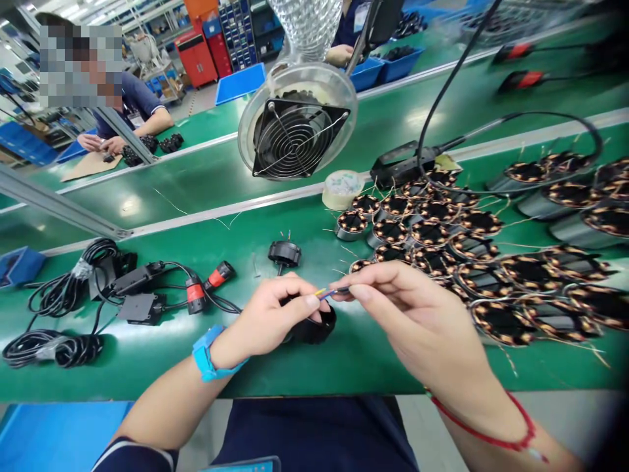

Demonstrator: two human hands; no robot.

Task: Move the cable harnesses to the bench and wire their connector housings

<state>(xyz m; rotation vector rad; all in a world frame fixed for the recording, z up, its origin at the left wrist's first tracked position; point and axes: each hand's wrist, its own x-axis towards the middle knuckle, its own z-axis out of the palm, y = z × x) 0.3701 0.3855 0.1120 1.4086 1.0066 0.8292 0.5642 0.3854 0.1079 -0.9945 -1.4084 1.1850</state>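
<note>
My left hand (pixel 275 314) and my right hand (pixel 398 308) meet over the green bench. Both pinch the thin coloured wire leads (pixel 330 292) of a black round motor part (pixel 314 326), which lies on the bench under my left fingers. My left wrist carries a blue strap (pixel 206 354) and my right wrist a red cord (pixel 491 436). Another black round motor part (pixel 284 253) sits alone just beyond my hands.
Several copper-wound motor stators (pixel 442 229) crowd the bench to the right. Black cables with red connectors and adapter boxes (pixel 142 295) lie left. An extraction fan (pixel 297 131) hangs ahead, with a tape roll (pixel 341 189) near it. Another person (pixel 128 118) works at the far bench.
</note>
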